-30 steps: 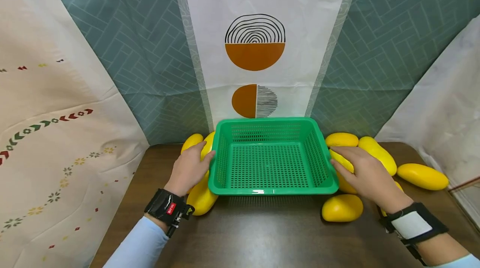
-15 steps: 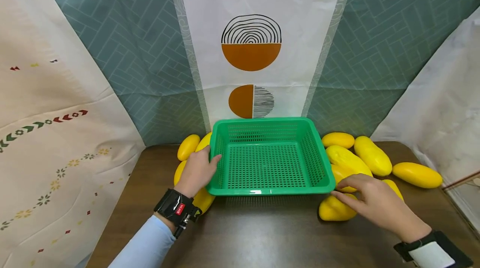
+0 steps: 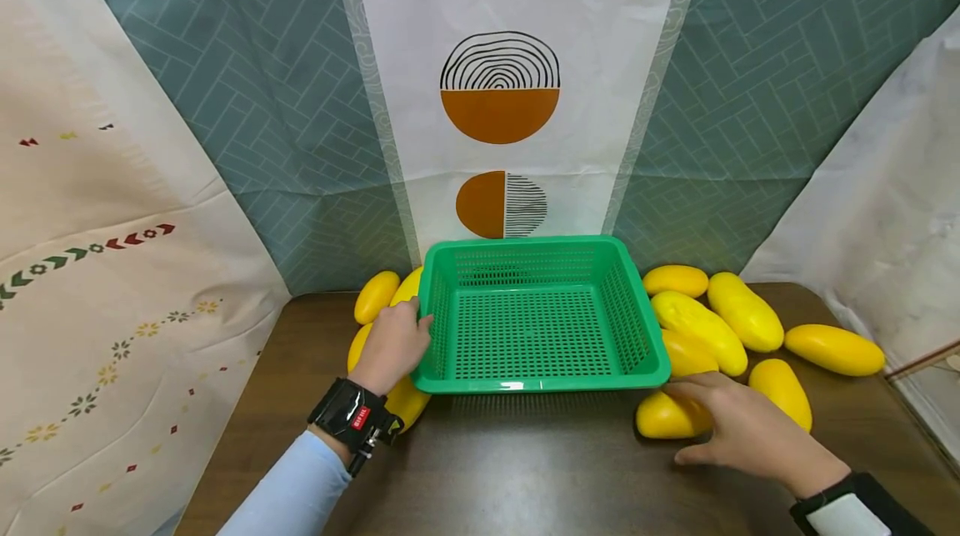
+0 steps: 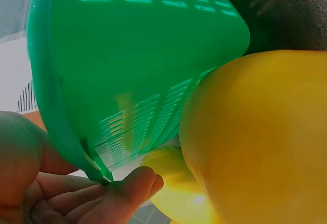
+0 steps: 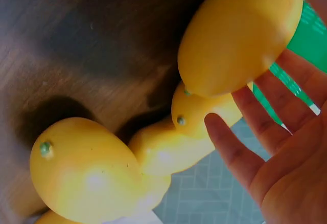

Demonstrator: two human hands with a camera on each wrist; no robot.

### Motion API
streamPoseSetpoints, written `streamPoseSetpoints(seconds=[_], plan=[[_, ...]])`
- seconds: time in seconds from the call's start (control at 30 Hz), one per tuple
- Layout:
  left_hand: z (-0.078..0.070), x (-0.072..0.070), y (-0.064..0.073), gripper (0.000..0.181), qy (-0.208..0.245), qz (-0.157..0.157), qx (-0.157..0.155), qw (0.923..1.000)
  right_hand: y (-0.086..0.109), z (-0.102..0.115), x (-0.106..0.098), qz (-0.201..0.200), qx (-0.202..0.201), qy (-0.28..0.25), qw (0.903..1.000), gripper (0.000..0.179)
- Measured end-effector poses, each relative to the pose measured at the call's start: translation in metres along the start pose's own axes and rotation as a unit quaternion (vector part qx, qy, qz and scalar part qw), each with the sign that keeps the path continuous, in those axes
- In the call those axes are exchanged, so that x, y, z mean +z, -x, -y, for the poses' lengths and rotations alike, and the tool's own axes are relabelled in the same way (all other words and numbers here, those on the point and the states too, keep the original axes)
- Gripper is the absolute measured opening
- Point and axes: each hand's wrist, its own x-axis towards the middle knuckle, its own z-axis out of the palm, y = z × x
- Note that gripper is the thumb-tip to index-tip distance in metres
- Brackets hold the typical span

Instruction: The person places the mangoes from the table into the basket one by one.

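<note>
A green plastic basket (image 3: 540, 387) with perforated walls and floor sits mid-table with nothing inside. My left hand (image 3: 392, 346) grips its left rim; the left wrist view shows thumb and fingers on either side of the basket (image 4: 127, 55) edge. By the basket's front right corner lies a yellow mango (image 3: 670, 417). Over its right side reaches my right hand (image 3: 746, 428), thumb spread away toward the near side. Up close in the right wrist view, the extended fingers (image 5: 242, 157) lie right along this mango (image 5: 240, 35), not wrapped round it.
Several more yellow mangoes lie right of the basket, among them an upright-lying one (image 3: 780, 393) and a far-right one (image 3: 834, 350). Others, such as a back-left mango (image 3: 377, 297), crowd its left side. A patterned cloth (image 3: 495, 111) hangs behind the brown table (image 3: 510, 469).
My right hand has left the basket's right side and come nearer, down to the mango at the front right corner. My left hand has closed onto the left rim. The basket stays put.
</note>
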Motion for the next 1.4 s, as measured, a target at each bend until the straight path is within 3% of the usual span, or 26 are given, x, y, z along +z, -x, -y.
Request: streamPoseSetpoints(seconds=[0.2,0.53,0.93,1.4], plan=[[0.000,-0.001,0.000,0.019,0.002,0.006,-0.005,1.0000,-0.002,-0.001,0.002,-0.007,-0.023,0.019,0.9995,0.074],[-0.001,-0.003,-0.003,0.019,-0.014,0.012,-0.005,0.9998,-0.004,0.000,0.005,0.009,-0.006,0.019,0.9998,0.067],[0.000,-0.002,-0.004,0.021,-0.012,0.016,-0.004,0.9998,-0.004,-0.003,0.004,0.019,-0.019,0.013,0.9995,0.066],[-0.003,-0.002,-0.004,0.018,-0.005,0.024,-0.012,0.9996,0.005,-0.009,-0.014,0.014,0.013,0.001,0.9998,0.071]])
